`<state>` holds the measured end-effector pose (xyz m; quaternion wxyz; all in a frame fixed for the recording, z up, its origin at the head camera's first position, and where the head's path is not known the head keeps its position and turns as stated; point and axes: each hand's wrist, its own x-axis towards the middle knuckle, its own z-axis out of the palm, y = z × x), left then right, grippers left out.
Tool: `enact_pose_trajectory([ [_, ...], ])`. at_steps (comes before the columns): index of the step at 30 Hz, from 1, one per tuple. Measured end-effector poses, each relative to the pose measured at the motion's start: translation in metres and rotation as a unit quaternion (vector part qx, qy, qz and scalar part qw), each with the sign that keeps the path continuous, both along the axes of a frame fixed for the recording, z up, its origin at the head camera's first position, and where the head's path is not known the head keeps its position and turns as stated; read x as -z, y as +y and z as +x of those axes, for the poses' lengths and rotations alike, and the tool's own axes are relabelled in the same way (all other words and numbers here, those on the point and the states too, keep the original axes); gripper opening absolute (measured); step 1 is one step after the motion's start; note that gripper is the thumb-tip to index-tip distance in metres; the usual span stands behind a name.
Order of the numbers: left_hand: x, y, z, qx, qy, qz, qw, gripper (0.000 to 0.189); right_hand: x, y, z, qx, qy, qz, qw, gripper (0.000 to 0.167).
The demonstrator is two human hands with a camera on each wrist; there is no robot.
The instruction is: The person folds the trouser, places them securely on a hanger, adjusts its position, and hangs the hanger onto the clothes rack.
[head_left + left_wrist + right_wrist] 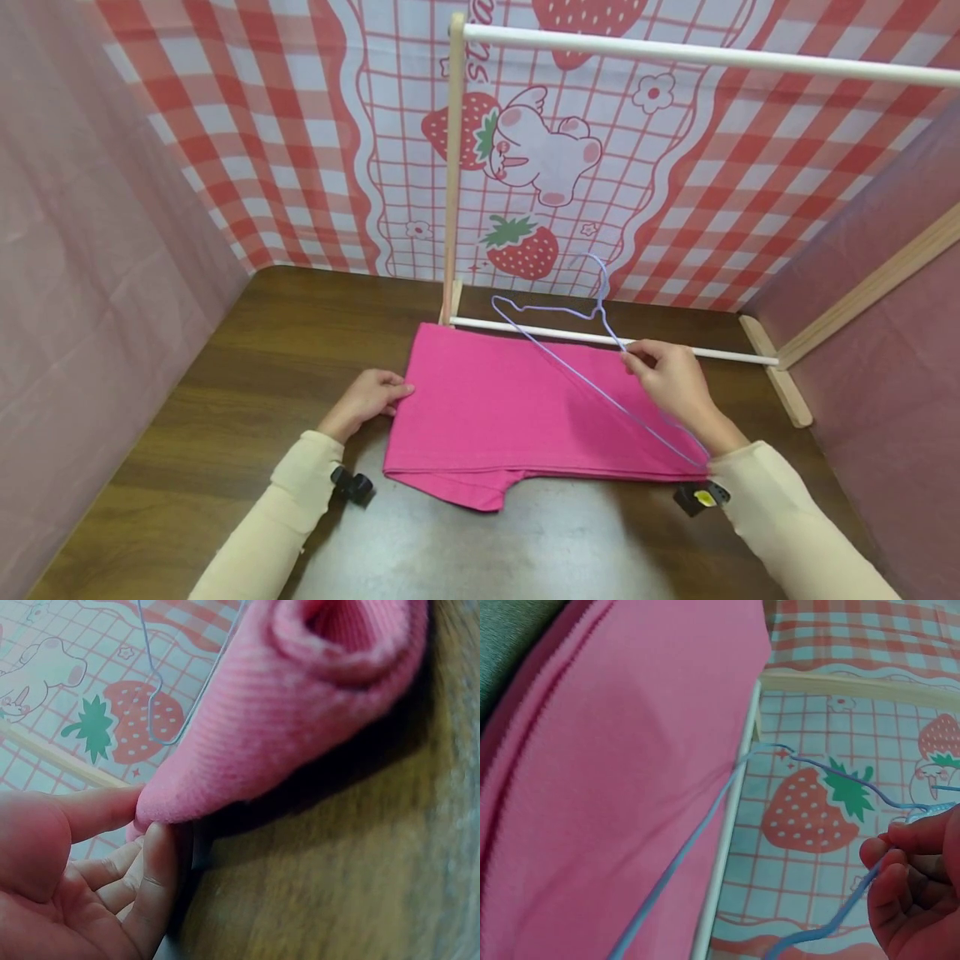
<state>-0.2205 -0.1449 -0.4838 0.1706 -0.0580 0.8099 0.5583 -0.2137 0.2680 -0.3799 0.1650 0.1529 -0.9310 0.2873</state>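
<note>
A folded pink garment (495, 400) lies on the wooden table, with a short flap sticking out at its near left edge. My left hand (369, 395) pinches the garment's left edge between thumb and finger; the left wrist view shows the folded cloth (247, 735) at those fingertips. In my right hand (671, 379) is a thin lavender wire hanger (551, 354), pinched at its shoulder wire near the hook. The hanger is tilted over the right part of the garment, its hook toward the back. In the right wrist view its wire (675, 862) passes in front of the cloth.
Behind the garment stands a rack with a wooden post (454, 167), a white top rail (712, 57) and a low white bar (738, 357). A wooden foot (776, 371) is at the right. A strawberry-print cloth (285, 125) hangs behind; pink curtains (97, 250) flank the table (187, 433).
</note>
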Motion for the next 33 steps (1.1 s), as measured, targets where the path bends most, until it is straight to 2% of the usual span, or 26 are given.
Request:
enact_pose_trajectory([
  [5,0.001,0.000,0.000,-0.001,0.000,-0.002,1.0000,0.030,0.006,-0.001,0.001,0.006,-0.053,0.012,0.9985,0.006],
  [10,0.001,0.000,-0.001,-0.003,-0.001,-0.004,1.0000,0.030,0.004,-0.003,-0.004,0.007,-0.092,0.024,0.9955,0.012],
  [19,0.000,0.001,0.000,-0.006,-0.002,-0.002,1.0000,0.029,-0.016,-0.015,-0.027,-0.001,-0.118,0.067,0.9907,0.025],
  [25,0.001,0.001,0.001,-0.008,-0.002,0.000,1.0000,0.028,-0.032,-0.028,-0.046,-0.025,-0.129,0.079,0.9882,0.021],
  [29,0.002,0.001,0.000,-0.006,0.001,0.002,1.0000,0.029,-0.035,-0.037,-0.053,-0.044,-0.134,0.083,0.9866,0.017],
  [33,0.003,0.000,-0.001,-0.005,0.003,0.006,1.0000,0.029,-0.034,-0.044,-0.055,-0.053,-0.131,0.080,0.9867,0.021],
])
